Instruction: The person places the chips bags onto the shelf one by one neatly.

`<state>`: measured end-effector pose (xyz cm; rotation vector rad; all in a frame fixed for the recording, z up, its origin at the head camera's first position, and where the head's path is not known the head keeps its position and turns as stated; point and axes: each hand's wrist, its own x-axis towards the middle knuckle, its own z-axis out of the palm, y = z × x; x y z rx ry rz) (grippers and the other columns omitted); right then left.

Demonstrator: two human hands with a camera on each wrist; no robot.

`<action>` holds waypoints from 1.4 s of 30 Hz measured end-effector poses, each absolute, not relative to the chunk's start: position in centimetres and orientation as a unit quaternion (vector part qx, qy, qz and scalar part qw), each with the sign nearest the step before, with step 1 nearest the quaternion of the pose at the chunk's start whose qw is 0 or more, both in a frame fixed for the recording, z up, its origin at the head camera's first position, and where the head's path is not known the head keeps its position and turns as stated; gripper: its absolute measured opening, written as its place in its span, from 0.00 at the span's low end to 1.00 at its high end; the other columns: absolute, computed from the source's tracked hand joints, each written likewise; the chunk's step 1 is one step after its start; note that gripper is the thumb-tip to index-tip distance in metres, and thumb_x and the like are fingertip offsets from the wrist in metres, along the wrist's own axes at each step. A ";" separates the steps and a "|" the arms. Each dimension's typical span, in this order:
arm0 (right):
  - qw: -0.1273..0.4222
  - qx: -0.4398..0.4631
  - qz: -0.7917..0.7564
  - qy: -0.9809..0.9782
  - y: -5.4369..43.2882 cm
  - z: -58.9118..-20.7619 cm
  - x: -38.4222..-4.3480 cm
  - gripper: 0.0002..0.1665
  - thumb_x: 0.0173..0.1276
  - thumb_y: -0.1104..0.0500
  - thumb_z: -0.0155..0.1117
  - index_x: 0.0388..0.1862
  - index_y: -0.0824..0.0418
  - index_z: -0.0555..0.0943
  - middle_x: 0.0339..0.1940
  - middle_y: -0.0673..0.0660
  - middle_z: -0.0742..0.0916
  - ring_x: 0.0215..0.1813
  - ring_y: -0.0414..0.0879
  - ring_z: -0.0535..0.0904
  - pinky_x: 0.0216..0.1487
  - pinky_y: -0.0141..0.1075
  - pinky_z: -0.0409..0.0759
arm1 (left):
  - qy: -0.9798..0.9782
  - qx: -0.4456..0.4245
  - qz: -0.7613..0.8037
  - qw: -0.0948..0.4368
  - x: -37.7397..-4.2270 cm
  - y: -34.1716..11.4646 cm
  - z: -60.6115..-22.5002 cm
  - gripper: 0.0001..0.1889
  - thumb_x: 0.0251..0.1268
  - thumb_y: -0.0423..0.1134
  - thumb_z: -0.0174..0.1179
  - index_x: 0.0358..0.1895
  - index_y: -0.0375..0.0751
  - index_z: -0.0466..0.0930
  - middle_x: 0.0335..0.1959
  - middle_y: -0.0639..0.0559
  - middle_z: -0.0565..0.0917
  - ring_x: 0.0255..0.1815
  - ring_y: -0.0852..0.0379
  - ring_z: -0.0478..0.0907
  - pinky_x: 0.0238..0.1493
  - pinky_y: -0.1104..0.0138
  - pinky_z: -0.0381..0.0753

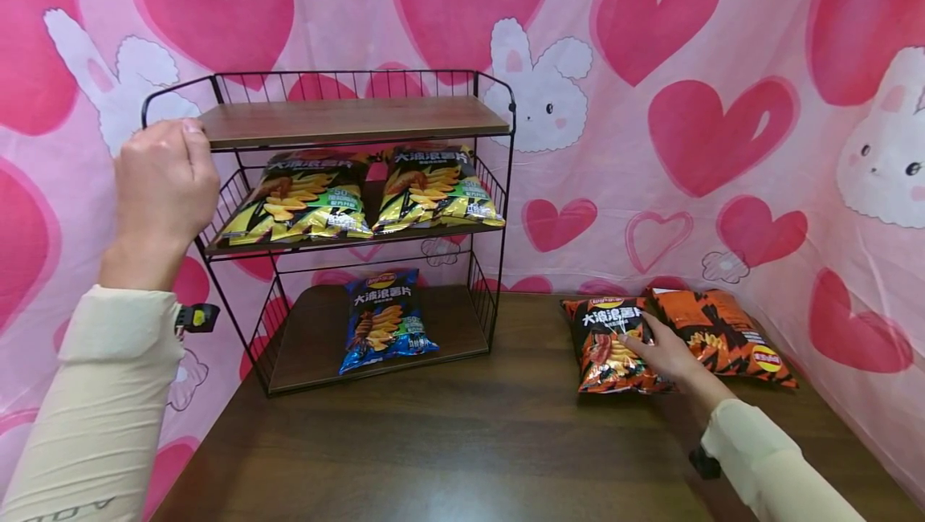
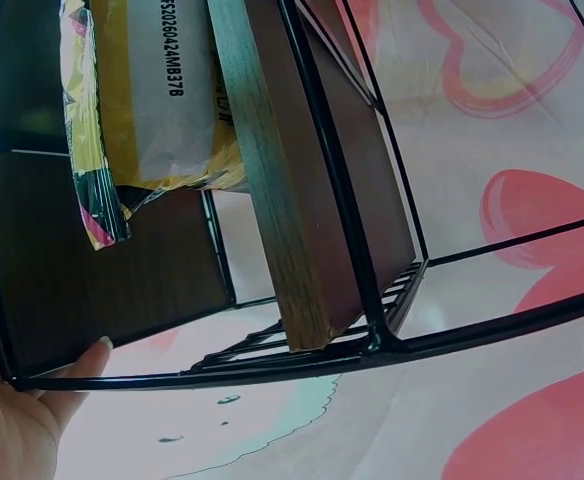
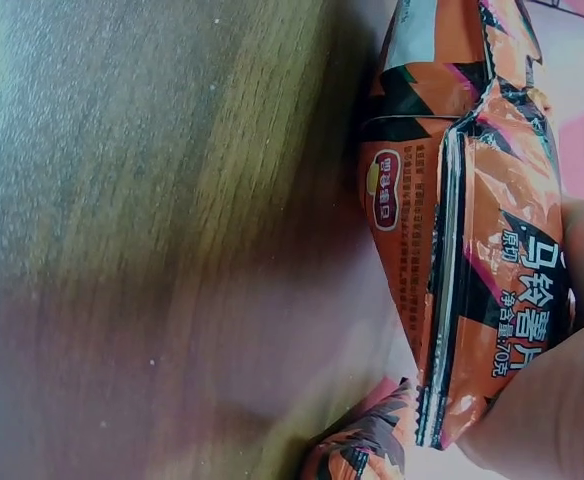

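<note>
My left hand [image 1: 168, 177] grips the upper left front of a black wire rack [image 1: 510, 185] with wooden shelves; in the left wrist view a fingertip [image 2: 90, 362] curls by its thin rail. On the right, my right hand [image 1: 668, 355] holds an orange and black bag of potato chips [image 1: 609, 345], its front facing me. Up close in the right wrist view, fingers and thumb [image 3: 542, 410] press against this chip bag [image 3: 492, 270], and its lower seam shows. Part of the bag's right side is hidden behind the hand.
More orange chip bags [image 1: 723, 329] lie behind my right hand by the wall. Two yellow and black chip bags [image 1: 303, 197] rest on the middle shelf, and a blue chip bag [image 1: 385, 321] leans on the bottom shelf [image 1: 311, 345]. The rack stands on a brown wooden table [image 1: 462, 442].
</note>
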<state>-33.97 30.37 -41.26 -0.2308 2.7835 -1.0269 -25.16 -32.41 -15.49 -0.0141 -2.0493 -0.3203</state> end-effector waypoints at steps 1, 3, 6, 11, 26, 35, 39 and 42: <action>0.080 -0.079 -0.345 0.932 30.3 -41.2 -34.0 0.55 0.79 0.42 0.55 0.80 0.78 0.41 0.77 0.84 0.53 0.75 0.82 0.52 0.68 0.72 0.61 | -0.850 -0.007 -0.132 0.510 -25.2 -32.4 -15.5 0.27 0.81 0.43 0.37 0.23 0.27 0.69 0.31 0.24 0.77 0.44 0.19 0.74 0.51 0.33 0.69; 0.075 -0.079 -0.347 0.931 30.3 -41.2 -33.9 0.55 0.79 0.42 0.55 0.80 0.77 0.41 0.77 0.84 0.54 0.75 0.81 0.53 0.68 0.72 0.61 | -0.849 -0.009 -0.132 0.512 -25.2 -32.5 -15.5 0.27 0.81 0.43 0.37 0.24 0.26 0.70 0.32 0.24 0.77 0.44 0.19 0.74 0.51 0.34 0.69; 0.072 -0.078 -0.354 0.929 30.1 -41.0 -33.8 0.55 0.79 0.41 0.55 0.81 0.76 0.41 0.77 0.84 0.54 0.75 0.81 0.52 0.68 0.73 0.61 | -0.848 -0.012 -0.130 0.514 -25.2 -32.5 -15.6 0.28 0.81 0.43 0.36 0.25 0.25 0.70 0.32 0.24 0.77 0.44 0.19 0.74 0.51 0.34 0.69; 0.055 -0.082 -0.371 0.923 29.7 -40.7 -33.6 0.55 0.79 0.41 0.56 0.81 0.75 0.42 0.78 0.83 0.54 0.75 0.81 0.52 0.67 0.73 0.61 | -0.851 -0.007 -0.132 0.508 -25.2 -32.6 -15.6 0.28 0.81 0.43 0.36 0.24 0.26 0.70 0.32 0.24 0.77 0.43 0.19 0.74 0.51 0.33 0.69; 0.007 -0.101 -0.376 0.921 28.8 -37.4 -33.7 0.54 0.78 0.40 0.56 0.81 0.74 0.45 0.77 0.82 0.58 0.76 0.78 0.55 0.70 0.72 0.59 | -0.847 -0.018 -0.131 0.516 -25.3 -32.7 -15.8 0.27 0.81 0.42 0.36 0.25 0.25 0.72 0.29 0.25 0.75 0.40 0.18 0.73 0.48 0.32 0.69; 0.020 -0.103 -0.408 0.907 28.4 -33.5 -33.5 0.56 0.78 0.38 0.55 0.83 0.70 0.40 0.80 0.80 0.53 0.78 0.77 0.52 0.70 0.71 0.59 | -0.845 -0.021 -0.131 0.517 -25.3 -32.6 -15.8 0.27 0.81 0.43 0.37 0.25 0.26 0.72 0.29 0.25 0.75 0.39 0.18 0.73 0.47 0.32 0.69; 0.014 -0.126 -0.423 0.897 28.1 -31.7 -33.5 0.52 0.79 0.40 0.55 0.83 0.69 0.45 0.78 0.78 0.62 0.73 0.70 0.63 0.65 0.62 0.71 | -0.846 -0.019 -0.131 0.517 -25.3 -32.6 -15.7 0.27 0.81 0.43 0.37 0.24 0.26 0.71 0.29 0.25 0.75 0.39 0.18 0.74 0.48 0.32 0.69; 0.004 -0.143 -0.430 0.891 27.9 -30.1 -33.4 0.49 0.79 0.42 0.55 0.83 0.69 0.49 0.74 0.76 0.67 0.65 0.63 0.72 0.58 0.51 0.78 | -0.844 -0.018 -0.132 0.519 -25.3 -32.6 -15.7 0.27 0.81 0.42 0.37 0.24 0.26 0.71 0.29 0.25 0.75 0.40 0.18 0.74 0.48 0.32 0.69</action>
